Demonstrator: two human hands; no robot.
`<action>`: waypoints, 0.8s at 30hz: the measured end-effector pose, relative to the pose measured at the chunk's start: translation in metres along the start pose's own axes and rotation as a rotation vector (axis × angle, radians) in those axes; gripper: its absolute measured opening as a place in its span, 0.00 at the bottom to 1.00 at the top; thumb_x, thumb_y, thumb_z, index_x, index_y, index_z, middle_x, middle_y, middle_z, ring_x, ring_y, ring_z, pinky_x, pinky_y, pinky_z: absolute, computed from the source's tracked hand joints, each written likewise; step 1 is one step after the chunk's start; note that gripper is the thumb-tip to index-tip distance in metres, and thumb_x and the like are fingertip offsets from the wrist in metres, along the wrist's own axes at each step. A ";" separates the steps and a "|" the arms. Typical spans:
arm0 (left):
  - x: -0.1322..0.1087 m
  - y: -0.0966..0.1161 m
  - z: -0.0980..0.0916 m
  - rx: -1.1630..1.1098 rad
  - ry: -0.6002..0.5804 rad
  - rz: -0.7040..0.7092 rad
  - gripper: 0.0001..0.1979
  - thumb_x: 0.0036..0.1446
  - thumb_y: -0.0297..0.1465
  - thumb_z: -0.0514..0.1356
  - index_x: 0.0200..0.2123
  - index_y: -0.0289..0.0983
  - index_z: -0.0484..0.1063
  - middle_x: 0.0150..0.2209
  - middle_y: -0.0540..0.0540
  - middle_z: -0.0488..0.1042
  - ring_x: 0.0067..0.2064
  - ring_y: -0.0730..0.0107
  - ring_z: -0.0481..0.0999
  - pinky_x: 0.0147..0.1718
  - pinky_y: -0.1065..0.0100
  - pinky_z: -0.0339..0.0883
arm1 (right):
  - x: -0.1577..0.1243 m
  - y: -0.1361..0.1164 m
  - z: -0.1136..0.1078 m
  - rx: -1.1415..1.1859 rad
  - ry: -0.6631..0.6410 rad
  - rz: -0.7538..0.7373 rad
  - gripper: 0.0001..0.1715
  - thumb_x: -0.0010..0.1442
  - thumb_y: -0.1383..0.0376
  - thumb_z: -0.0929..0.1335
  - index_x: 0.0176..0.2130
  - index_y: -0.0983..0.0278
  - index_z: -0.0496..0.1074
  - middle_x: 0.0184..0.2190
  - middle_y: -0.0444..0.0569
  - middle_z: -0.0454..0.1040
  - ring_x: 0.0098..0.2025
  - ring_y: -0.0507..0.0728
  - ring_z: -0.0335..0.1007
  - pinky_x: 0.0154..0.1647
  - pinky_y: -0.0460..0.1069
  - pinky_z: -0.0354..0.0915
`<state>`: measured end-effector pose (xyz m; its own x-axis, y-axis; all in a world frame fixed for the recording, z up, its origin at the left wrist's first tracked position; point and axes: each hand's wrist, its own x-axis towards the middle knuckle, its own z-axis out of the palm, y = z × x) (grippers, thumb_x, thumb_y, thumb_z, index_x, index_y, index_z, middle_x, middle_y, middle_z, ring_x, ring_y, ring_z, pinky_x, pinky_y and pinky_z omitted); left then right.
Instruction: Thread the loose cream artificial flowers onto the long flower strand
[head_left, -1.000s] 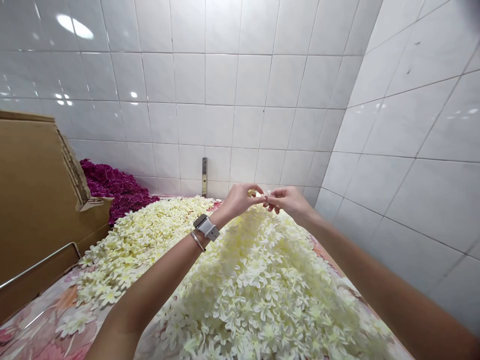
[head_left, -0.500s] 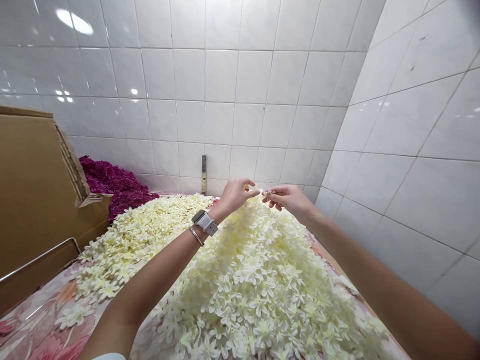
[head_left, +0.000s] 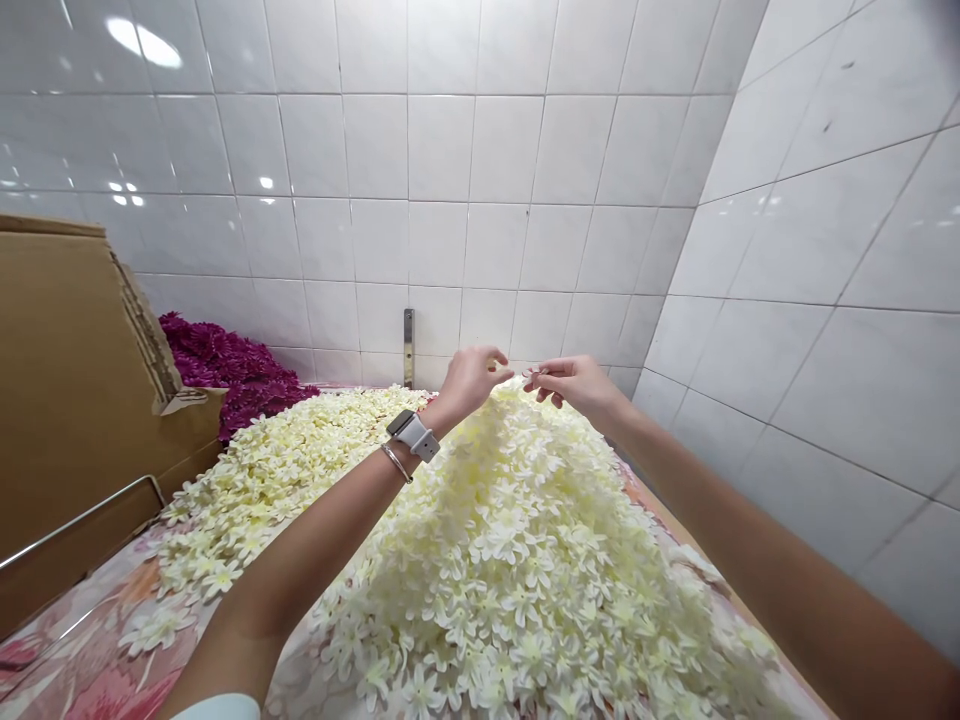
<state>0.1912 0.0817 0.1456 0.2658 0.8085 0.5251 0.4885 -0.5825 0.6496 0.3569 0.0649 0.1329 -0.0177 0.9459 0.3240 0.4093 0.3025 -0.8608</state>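
A large heap of cream-white cloth flowers (head_left: 495, 560) covers a surface with a pink floral cover (head_left: 82, 670). Both my hands are raised over the far end of the heap, close together. My left hand (head_left: 471, 378), with a white watch and a bangle on its wrist, has its fingers curled in a pinch; what it holds is too small to name. My right hand (head_left: 574, 383) pinches a small pale flower piece (head_left: 534, 372) between thumb and fingertips. A narrow gap separates the two hands.
A brown cardboard box (head_left: 67, 380) stands at the left with a metal rail (head_left: 75, 520) in front of it. Magenta flowers (head_left: 225, 370) are piled behind the box. White tiled walls (head_left: 450, 180) close the back and right side.
My hands, touching a second ago, have drawn slightly apart and risen a little. The view has tilted slightly.
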 end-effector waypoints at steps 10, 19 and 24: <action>-0.003 -0.013 -0.006 -0.462 0.081 -0.245 0.14 0.59 0.25 0.55 0.49 0.30 0.64 0.41 0.37 0.77 0.39 0.69 0.78 0.41 0.66 0.69 | 0.009 0.002 0.010 -0.325 0.021 -0.025 0.05 0.57 0.67 0.70 0.32 0.68 0.72 0.27 0.44 0.72 0.28 0.50 0.67 0.31 0.46 0.65; -0.016 -0.018 -0.011 -0.735 -0.007 -0.276 0.05 0.48 0.24 0.66 0.24 0.31 0.71 0.22 0.48 0.75 0.30 0.72 0.77 0.46 0.61 0.68 | -0.007 -0.022 0.018 -0.505 0.143 -0.281 0.02 0.52 0.69 0.67 0.30 0.64 0.71 0.33 0.47 0.73 0.32 0.53 0.66 0.35 0.47 0.60; -0.018 -0.019 -0.006 -0.798 -0.020 -0.268 0.05 0.45 0.23 0.67 0.24 0.30 0.72 0.24 0.48 0.75 0.32 0.73 0.76 0.47 0.63 0.66 | -0.011 -0.024 0.024 -0.516 0.166 -0.370 0.01 0.53 0.67 0.68 0.29 0.64 0.70 0.27 0.45 0.72 0.29 0.53 0.65 0.31 0.46 0.58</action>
<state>0.1724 0.0778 0.1277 0.2429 0.9248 0.2927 -0.1949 -0.2491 0.9487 0.3255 0.0501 0.1410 -0.1167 0.7471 0.6544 0.7890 0.4700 -0.3958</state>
